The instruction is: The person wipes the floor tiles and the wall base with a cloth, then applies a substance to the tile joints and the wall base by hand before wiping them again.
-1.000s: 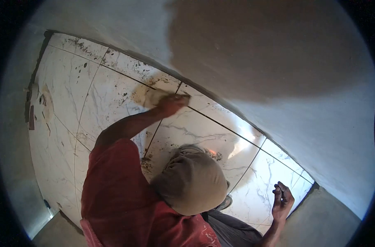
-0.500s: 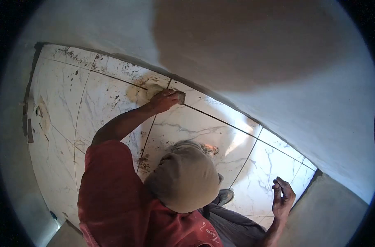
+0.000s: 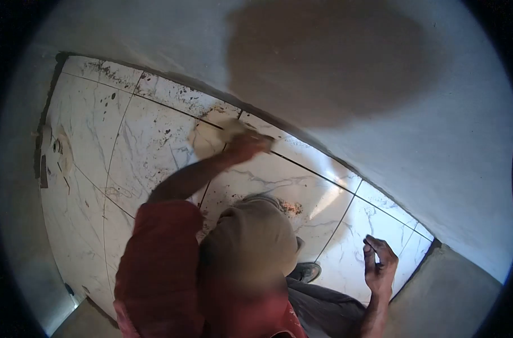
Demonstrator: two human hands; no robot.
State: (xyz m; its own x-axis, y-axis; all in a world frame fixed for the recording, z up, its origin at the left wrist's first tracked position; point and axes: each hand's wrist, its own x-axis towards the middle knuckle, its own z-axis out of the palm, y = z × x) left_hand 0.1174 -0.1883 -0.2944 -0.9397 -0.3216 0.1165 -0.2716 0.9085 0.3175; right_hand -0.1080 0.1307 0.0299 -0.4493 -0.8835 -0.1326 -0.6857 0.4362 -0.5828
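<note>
Neither of my own hands shows. Below me a person in a cap [image 3: 248,239] and red shirt [image 3: 160,265] crouches over white marbled tiles [image 3: 256,172]. That person's one hand [image 3: 251,145], blurred, is pressed around a greyish-brown thing [image 3: 268,147], perhaps a sponge or cloth, at a dark joint [image 3: 304,168] between tiles. A pale wet smear [image 3: 207,139] lies beside it. The person's other hand [image 3: 382,260] is raised near the grey trousers [image 3: 330,307], its fingertips close together; whether they hold anything is too small to tell.
A grey plastered wall [image 3: 392,129] with a large round shadow runs along the tiles' upper edge. Dark spatters [image 3: 166,93] mark the tiles at the upper left. A round fitting [image 3: 57,146] sits at the far left. The person's shoe [image 3: 307,272] rests on the tiles.
The person's hand with the greyish-brown thing has moved right and slightly down along the joint. The other hand has shifted a little left and up.
</note>
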